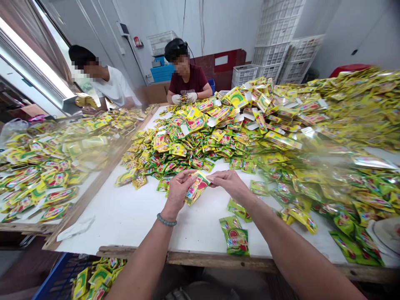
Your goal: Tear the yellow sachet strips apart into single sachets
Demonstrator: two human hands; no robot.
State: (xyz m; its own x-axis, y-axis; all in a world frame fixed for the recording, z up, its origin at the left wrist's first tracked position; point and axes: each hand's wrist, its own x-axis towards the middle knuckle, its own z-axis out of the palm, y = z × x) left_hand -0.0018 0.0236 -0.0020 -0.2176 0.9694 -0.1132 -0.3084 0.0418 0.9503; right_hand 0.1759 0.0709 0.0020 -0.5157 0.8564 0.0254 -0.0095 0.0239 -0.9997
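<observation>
Between my two hands, above the white tabletop, is a small yellow-and-green candy box [196, 189] with colourful lettering and a red fruit picture. My left hand [179, 189] grips its left side, thumb on the front face. With thumb and fingers pinched, my right hand [227, 182] holds the box's upper right end. Just beyond the hands rises a heap of small green candy packets [168, 164], mixed with yellow boxes. Two green packets [236, 239] lie near the table's front edge, left of my right forearm.
A wooden strip [103, 177] divides this table from another pile of boxes [53, 179] on the left. Under the front edge, a blue basket [53, 277] holds several boxes. Across the table sits a person in gloves [186, 85]; another person [114, 85] is at the left. White crates [270, 54] stand stacked behind.
</observation>
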